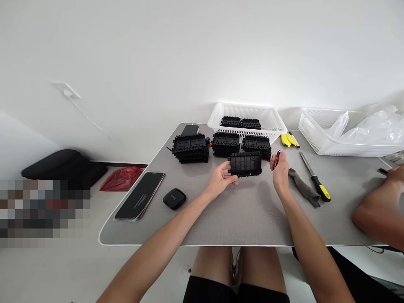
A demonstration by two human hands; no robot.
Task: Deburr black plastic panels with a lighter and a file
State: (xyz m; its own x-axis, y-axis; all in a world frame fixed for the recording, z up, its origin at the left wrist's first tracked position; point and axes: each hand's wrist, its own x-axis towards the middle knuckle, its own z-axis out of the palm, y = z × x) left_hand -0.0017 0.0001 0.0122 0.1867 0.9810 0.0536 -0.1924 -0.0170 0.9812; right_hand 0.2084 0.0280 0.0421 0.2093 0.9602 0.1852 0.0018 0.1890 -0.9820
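My left hand (221,176) grips the left end of a black ribbed plastic box (245,164) that rests on the grey table (240,214). My right hand (279,168) is just right of the box, fingers closed round a small dark tool (277,158) with a red mark. Three more black boxes (191,148) (226,144) (257,146) stand in a row behind. Two further black boxes lie in a white basket (246,118) at the back.
A grey cloth (304,188) and a yellow-handled blade tool (315,181) lie right of my right hand. Yellow pliers (288,139), a phone (140,195), a small black case (174,198), a second white basket (334,134) with clear bags. Another person's arm (378,206) rests at the right edge.
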